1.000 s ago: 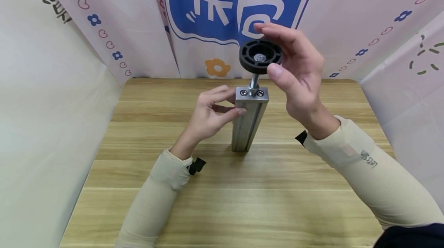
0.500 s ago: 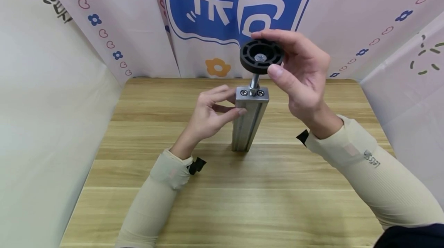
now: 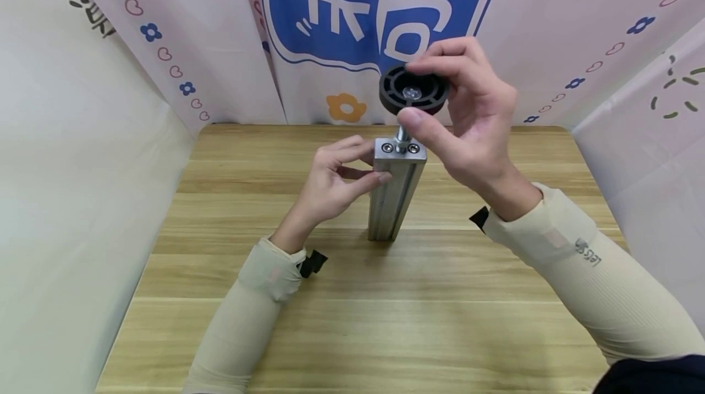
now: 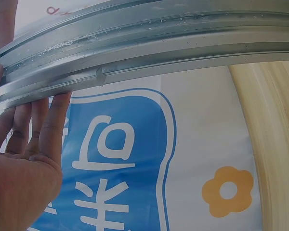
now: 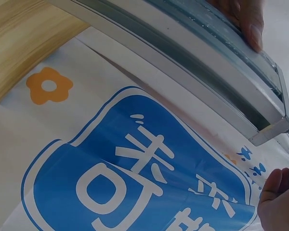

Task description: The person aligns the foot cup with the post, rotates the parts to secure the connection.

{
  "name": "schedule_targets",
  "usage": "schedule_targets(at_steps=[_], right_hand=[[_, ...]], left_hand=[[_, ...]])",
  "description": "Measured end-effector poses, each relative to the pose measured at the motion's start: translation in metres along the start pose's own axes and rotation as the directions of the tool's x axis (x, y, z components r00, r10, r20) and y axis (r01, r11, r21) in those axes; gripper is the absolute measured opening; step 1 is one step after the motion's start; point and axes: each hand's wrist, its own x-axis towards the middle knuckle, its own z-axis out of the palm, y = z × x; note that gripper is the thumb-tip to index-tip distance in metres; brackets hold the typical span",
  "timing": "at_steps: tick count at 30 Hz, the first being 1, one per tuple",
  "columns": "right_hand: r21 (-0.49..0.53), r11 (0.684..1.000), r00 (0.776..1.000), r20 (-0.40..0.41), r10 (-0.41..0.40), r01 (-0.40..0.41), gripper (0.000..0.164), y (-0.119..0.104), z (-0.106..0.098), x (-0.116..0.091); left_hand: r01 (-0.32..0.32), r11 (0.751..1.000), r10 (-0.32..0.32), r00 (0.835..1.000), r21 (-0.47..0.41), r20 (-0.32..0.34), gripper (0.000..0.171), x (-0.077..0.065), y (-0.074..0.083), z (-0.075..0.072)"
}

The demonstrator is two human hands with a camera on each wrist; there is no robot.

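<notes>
An aluminium profile post stands upright on the table, its end plate fixed by two screws. From that plate rises a threaded stem carrying a round black leveling foot. My left hand grips the post near its top, thumb on the front and fingers behind. In the left wrist view the profile crosses above the fingers of that hand. My right hand pinches the leveling foot's rim between thumb and fingers. The right wrist view shows the slotted profile, with the foot mostly cut off at the edge.
The wooden table lies under the post. Behind it hangs a white cloth with a blue printed panel and an orange flower. Cloth walls flank both sides.
My right thumb has shifted left along the rim of the leveling foot, and the fingers have closed in over its far edge. The left hand and post have stayed still.
</notes>
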Motion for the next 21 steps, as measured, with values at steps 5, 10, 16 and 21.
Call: schedule_targets(at_steps=[5,10,16,21], right_hand=[[-0.016,1.000,1.000,-0.018,0.014,-0.014,0.054,0.0009,0.0005,-0.0003],[-0.019,1.000,0.999,-0.044,0.015,-0.016,0.070,0.0026,0.0010,0.0000],[0.025,1.000,1.000,-0.019,-0.010,0.011,0.037,0.0025,-0.0011,-0.0012],[0.064,0.998,1.000,-0.018,-0.018,0.019,0.029,0.0024,-0.0033,-0.0015]], left_hand=[[0.002,1.000,-0.002,1.000,0.004,0.001,0.036,0.0000,-0.0003,0.0001],[0.004,1.000,-0.004,1.000,-0.004,-0.004,0.036,0.0004,-0.0002,0.0005],[0.006,1.000,-0.007,1.000,-0.014,-0.009,0.036,0.0007,0.0008,0.0004],[-0.006,1.000,0.006,1.000,-0.020,-0.009,0.035,0.0007,-0.0002,0.0005]])
